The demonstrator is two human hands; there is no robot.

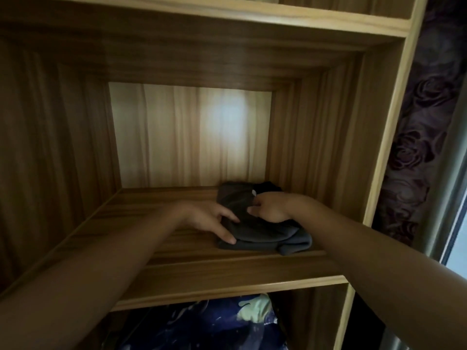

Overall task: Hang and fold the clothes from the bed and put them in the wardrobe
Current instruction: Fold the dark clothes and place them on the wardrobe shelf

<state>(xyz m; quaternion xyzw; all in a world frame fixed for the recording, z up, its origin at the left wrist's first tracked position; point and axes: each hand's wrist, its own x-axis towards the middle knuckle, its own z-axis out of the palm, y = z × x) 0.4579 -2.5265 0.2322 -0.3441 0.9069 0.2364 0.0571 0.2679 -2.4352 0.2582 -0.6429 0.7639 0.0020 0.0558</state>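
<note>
Grey garment (265, 234) lay centre-right on shelf (151, 213).
Left hand (209, 219) open at its left edge; right hand (271, 208) curled atop, grip unclear.

2 hands: L hand (207, 219), R hand (271, 208); 1 grey garment (265, 236); 1 blk garment (267, 186); 1 blue cloth (214, 322).

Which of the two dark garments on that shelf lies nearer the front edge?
The folded grey garment, touched by the left hand and right hand; the black garment sits behind it, toward the back wall.
</note>
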